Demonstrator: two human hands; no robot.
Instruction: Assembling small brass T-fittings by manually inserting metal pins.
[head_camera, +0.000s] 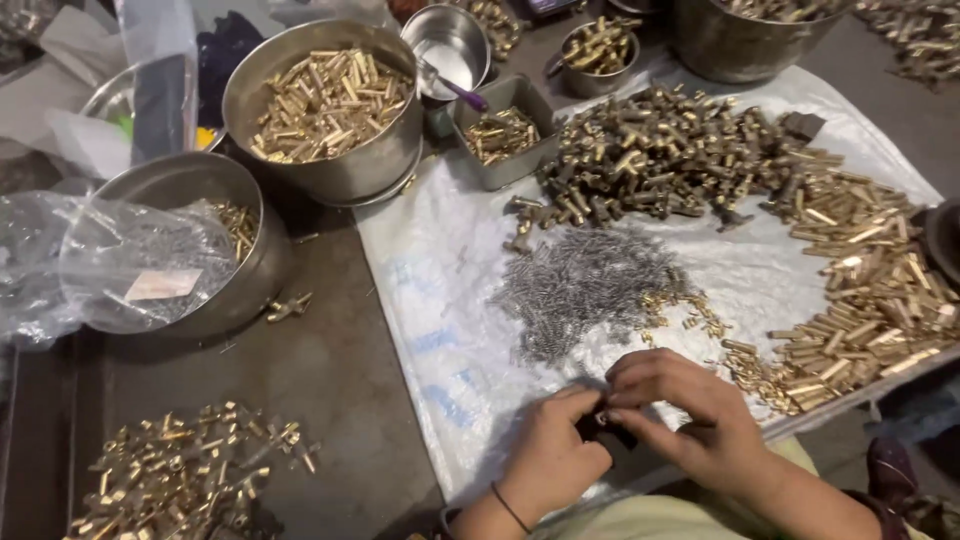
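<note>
While I watch through the head camera, both hands sit low and near me, fingertips meeting over one small part.

Left hand: my left hand (553, 453) is curled, thumb and fingers closed around a small dark part (601, 424); a thin dark band circles its wrist.
Right hand: my right hand (680, 412) arches over from the other side, fingertips pinched onto the same part, so the two hands touch.
Small dark part: it sits between the fingertips, mostly hidden; I cannot tell its exact shape.
White sheet: a white plastic sheet (440, 300) lies under the hands and runs away from them across the tabletop (320, 370).
Springs: a grey heap of thin wire springs (580, 285) lies just beyond the hands on the sheet.
Tiny brass bits: a loose trail of them (690, 310) lies just beyond my right hand, beside the springs.
Brass rods: a long bank of brass rods (870, 290) curves off to the right of my right hand.
Darker fittings: a mound of duller brass fittings (650, 150) lies far beyond the springs.
Far pots: a big steel pot (330, 110) of brass pieces and a square tin (503, 130) stand far ahead, left of the hands.
Left side: a steel bowl (200, 240) half covered by a clear bag (110, 265) stands well left; a pile of brass parts (190, 475) lies on the bare tabletop left of my left hand.
</note>
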